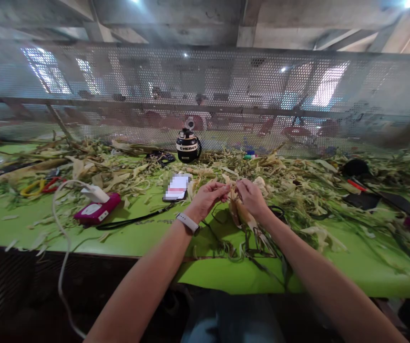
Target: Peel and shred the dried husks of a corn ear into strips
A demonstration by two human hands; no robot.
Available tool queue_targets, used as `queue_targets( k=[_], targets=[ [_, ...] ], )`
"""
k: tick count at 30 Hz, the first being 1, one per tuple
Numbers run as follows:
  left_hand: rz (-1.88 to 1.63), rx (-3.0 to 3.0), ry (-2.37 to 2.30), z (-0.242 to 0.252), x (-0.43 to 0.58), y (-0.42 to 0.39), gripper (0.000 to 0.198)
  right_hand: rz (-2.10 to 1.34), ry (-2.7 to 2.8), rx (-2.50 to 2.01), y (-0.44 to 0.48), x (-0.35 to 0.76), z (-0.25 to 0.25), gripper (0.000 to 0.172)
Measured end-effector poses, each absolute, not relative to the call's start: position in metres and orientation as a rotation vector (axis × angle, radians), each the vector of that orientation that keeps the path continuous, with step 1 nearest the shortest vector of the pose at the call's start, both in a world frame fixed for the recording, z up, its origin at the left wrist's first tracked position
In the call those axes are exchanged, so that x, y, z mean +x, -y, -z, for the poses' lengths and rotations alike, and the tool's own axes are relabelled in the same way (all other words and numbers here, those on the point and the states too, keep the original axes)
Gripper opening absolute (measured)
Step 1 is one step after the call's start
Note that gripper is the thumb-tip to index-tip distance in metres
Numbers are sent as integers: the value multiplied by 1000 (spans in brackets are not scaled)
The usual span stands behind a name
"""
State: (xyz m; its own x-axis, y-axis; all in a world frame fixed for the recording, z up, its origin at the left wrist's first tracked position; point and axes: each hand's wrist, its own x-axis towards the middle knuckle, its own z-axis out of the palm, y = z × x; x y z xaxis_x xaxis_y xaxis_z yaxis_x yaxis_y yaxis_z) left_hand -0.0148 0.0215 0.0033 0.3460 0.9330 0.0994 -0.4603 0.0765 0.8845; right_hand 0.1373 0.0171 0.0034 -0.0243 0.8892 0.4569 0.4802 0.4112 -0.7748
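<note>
My left hand (208, 196), with a pale watch band (188, 222) on its wrist, is closed in a pinch. My right hand (252, 196) is also closed, its fingertips bent in close to those of the left. Between them is a bundle of pale corn husk (242, 213), its upper end at my fingertips and its loose strips trailing toward the table's front edge. Exactly how the fingertips grip the husk is too small to see. Dark green strands lie around the bundle's lower end.
Husk scraps cover much of the green table (205, 271). A phone (177, 186) lies left of my hands, with a black jug (188, 146) behind. Farther left are a magenta power bank (97, 209), white cable (62, 257) and yellow-handled scissors (33, 187). A perforated metal screen (226, 81) stands behind.
</note>
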Motion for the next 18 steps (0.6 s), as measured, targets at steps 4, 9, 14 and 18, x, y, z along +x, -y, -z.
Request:
queue_targets(
  k=[4,9,14,18],
  targets=[
    [-1074,969,-551,-4,-15,-19,28,-552,1685,-1184,-16,137,-4,34],
    [-1053,931,-577,-3,-15,-20,27,-431,1646,-1262,-14,137,-7,36],
    [-1238,921,-640,-2,-13,-24,28,-457,1759,-1270,-3,135,-14,37],
    [-1308,932,-653,-1,-10,-24,22,-453,1952,-1216,1,129,-13,30]
  ],
)
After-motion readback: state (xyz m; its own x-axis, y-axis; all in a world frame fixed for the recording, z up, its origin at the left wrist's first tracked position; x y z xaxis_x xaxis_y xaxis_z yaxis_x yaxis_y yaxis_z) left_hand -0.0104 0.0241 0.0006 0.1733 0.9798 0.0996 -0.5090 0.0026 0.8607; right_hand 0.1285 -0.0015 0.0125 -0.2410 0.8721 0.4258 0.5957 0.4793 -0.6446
